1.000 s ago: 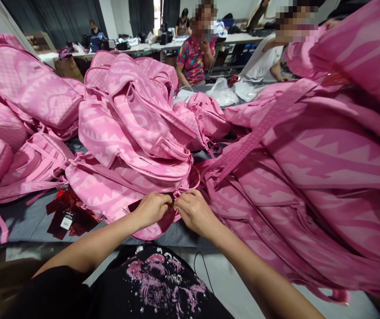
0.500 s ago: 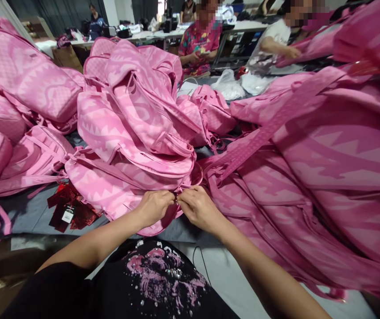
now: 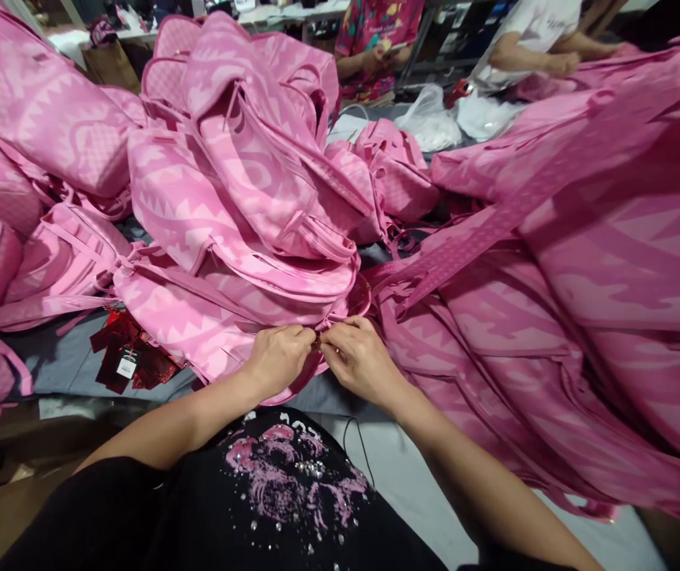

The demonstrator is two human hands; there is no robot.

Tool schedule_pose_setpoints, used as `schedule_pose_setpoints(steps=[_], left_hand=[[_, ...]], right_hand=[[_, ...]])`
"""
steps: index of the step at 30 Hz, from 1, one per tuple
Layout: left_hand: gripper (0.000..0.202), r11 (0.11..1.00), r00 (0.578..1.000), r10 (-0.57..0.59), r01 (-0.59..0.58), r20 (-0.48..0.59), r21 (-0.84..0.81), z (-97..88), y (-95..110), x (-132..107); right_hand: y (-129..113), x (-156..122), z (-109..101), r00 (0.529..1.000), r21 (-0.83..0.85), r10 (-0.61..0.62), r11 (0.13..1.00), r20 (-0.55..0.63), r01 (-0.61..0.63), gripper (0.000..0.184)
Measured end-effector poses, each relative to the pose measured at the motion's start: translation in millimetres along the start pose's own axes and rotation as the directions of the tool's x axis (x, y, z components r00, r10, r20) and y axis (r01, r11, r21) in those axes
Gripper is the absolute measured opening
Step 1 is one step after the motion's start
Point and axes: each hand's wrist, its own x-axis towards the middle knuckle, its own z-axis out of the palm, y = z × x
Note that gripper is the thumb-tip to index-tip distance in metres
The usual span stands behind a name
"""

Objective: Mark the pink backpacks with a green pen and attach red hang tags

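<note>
Pinching the rim of the pink zigzag-patterned fabric backpack [image 3: 197,329] at the grey table's [image 3: 57,365] near edge, left hand [image 3: 280,357] and right hand [image 3: 360,361] meet fingertip to fingertip; the heaped pink bags [image 3: 244,182] above could slide onto them.

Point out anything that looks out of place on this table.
Crumpled shiny red foil tags with a white label lie loose on the grey table top, beside the lowest pink zigzag-patterned fabric backpack, whose edge the left hand and right hand pinch. The other pink backpacks are heaped askew, straps trailing.
</note>
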Motion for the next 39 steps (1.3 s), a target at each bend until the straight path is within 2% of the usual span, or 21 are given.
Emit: schedule_pose_setpoints(steps=[6, 9, 11, 15, 17, 19, 23, 27, 29, 32, 36, 39], left_hand=[[0.016, 0.963, 1.0, -0.019, 0.017, -0.006, -0.267, 4.2, -3, -3], [0.008, 0.963, 0.993, -0.103, 0.084, -0.062, -0.254, 8.2, -2, -4], [0.003, 0.949, 0.989, -0.12, 0.089, -0.087, -0.301, 10.5, -2, -5], [0.011, 0.905, 0.995, -0.082, 0.051, -0.055, -0.423, 12.9, -3, -7], [0.01, 0.896, 0.989, -0.136, 0.097, -0.059, -0.433, 13.0, -3, -6], [0.007, 0.875, 0.983, -0.175, 0.126, -0.062, -0.467, 12.3, -3, -6], [0.015, 0.823, 0.995, -0.098, 0.083, 0.003, -0.562, 10.2, -1, -6], [0.005, 0.827, 0.979, -0.203, 0.162, -0.017, -0.538, 9.3, 0, -6], [0.002, 0.814, 0.984, -0.179, 0.145, -0.006, -0.562, 9.6, 0, -7], [0.014, 0.782, 0.994, -0.103, 0.098, 0.026, -0.615, 10.6, 0, -8], [0.006, 0.776, 0.971, -0.236, 0.178, -0.018, -0.606, 10.9, 1, -9], [0.005, 0.705, 0.985, -0.167, 0.146, 0.037, -0.694, 9.6, 3, -9]], right_hand=[[0, 2, -2, 0.998, 0.08, 0.053, 0.996, -0.037, -0.05, 0.015], [1, 3, -4, 0.998, 0.108, 0.056, 0.993, -0.011, -0.054, 0.014], [1, 2, -4, 0.997, 0.146, 0.073, 0.987, -0.01, -0.071, 0.012], [2, 0, 0, 0.99, 0.234, 0.133, 0.965, -0.039, -0.12, 0.008], [2, -1, 2, 0.981, 0.275, 0.187, 0.947, -0.042, -0.168, 0.002], [3, -3, 4, 0.97, 0.322, 0.241, 0.922, -0.036, -0.217, 0.005], [4, -6, 4, 0.963, 0.385, 0.27, 0.89, -0.013, -0.245, 0.003], [2, -6, 3, 0.957, 0.428, 0.291, 0.863, 0.013, -0.268, 0.004], [1, -6, 3, 0.95, 0.456, 0.312, 0.844, 0.014, -0.284, 0.005], [0, -6, 4, 0.94, 0.473, 0.34, 0.827, 0.008, -0.304, 0.006], [-2, -7, 5, 0.926, 0.491, 0.376, 0.804, 0.018, -0.336, 0.007], [-2, -7, 5, 0.914, 0.517, 0.405, 0.781, 0.009, -0.351, 0.007]])
